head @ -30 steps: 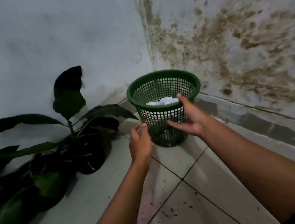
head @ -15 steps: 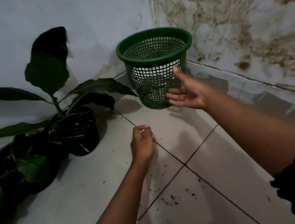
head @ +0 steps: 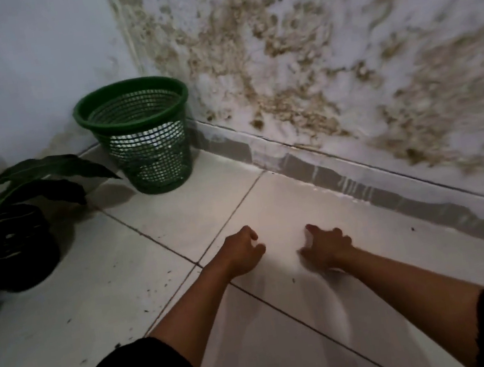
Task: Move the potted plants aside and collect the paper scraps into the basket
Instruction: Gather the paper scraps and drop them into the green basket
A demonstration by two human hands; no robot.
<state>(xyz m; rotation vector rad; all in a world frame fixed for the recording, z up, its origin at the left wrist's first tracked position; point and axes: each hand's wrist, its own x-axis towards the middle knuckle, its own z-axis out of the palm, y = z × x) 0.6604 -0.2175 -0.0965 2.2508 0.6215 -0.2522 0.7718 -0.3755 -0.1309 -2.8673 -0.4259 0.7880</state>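
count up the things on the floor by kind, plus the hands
green plastic mesh basket: 1
dark leafy plant in a black pot: 1 plainly in view; more foliage at the left edge is too dark to count
bare hands: 2, left hand and right hand, both low over the white floor tiles
loose paper scraps on the floor: 0 seen
total: 4

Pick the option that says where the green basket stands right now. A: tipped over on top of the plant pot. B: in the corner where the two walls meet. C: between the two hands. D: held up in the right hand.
B: the green basket stands upright on the floor tiles in the wall corner, apart from the left hand and the right hand, which are low over the floor nearer the camera.
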